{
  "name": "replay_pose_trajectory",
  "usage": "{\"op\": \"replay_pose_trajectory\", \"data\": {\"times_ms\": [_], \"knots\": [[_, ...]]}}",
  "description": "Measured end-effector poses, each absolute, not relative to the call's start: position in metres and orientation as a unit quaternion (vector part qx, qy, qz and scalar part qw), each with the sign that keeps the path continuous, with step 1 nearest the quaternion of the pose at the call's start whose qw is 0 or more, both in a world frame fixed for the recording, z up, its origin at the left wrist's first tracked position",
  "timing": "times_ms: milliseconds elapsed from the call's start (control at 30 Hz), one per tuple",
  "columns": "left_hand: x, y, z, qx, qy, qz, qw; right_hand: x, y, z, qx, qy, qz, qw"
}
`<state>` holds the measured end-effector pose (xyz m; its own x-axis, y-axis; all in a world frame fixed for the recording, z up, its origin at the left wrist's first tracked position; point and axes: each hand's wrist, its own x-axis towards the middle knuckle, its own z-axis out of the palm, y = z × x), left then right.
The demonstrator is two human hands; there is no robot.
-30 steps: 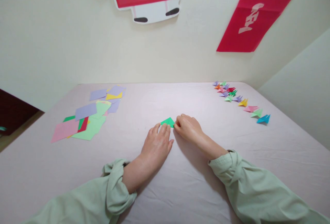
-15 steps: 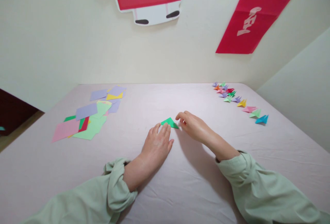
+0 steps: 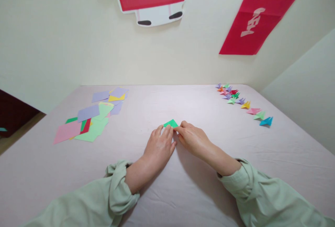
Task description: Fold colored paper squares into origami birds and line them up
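Observation:
A small green folded paper [image 3: 171, 123] lies on the pale cloth in front of me, its peak pointing away. My left hand [image 3: 159, 145] lies flat with stretched fingers, the fingertips pressing on the paper's near edge. At the paper's right corner, my right hand [image 3: 192, 138] is closed, its index finger extended against the corner and the other fingers curled under. The fingers cover that corner and part of the near edge.
To the left lie loose sheets, among them a pink sheet [image 3: 67, 131], a purple sheet [image 3: 89, 113] and a light green sheet [image 3: 91, 131]. Several small folded paper figures, including a blue one [image 3: 266, 121], line the right side. A wall [image 3: 167, 59] stands behind the table.
My right hand has moved left and slightly toward me, from just off the paper onto its right corner. My left hand has stayed in place on the paper.

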<state>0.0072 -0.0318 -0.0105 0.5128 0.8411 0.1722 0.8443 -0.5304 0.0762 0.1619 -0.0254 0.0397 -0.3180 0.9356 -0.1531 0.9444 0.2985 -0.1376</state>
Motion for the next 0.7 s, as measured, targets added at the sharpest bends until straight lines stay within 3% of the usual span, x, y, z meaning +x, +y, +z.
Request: {"op": "replay_pose_trajectory", "data": {"times_ms": [700], "knots": [[-0.018,-0.027,-0.004,-0.856,-0.509,-0.081,0.046,0.185,-0.034,0.04,0.596,0.796,-0.108,0.003]]}}
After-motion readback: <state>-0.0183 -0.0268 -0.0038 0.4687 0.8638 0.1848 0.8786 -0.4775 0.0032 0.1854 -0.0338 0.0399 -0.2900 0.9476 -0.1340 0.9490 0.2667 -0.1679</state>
